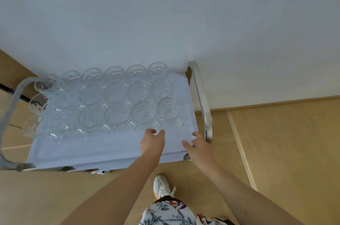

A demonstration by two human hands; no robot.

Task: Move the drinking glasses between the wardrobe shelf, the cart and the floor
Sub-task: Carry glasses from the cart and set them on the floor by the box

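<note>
Left handle [11, 107]: chrome loop, bounds cart [110, 149] end. Glasses [114, 103]: clear, packed in rows on white cart top against wall [165, 22], likely so front strip stays free for access. Left hand [152, 141]: fingers spread and loosely curved around base of front-row glass [145, 114], grip apparently not yet closed. Right hand [199, 143]: relaxed, empty, hovering near cart corner. Right handle [202, 103]: just beside right hand, may crowd reach. Below: wooden floor [285, 151], shoe [161, 186].

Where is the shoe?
In the head view, the white shoe is on the wood floor, bottom centre, below the cart.
</note>
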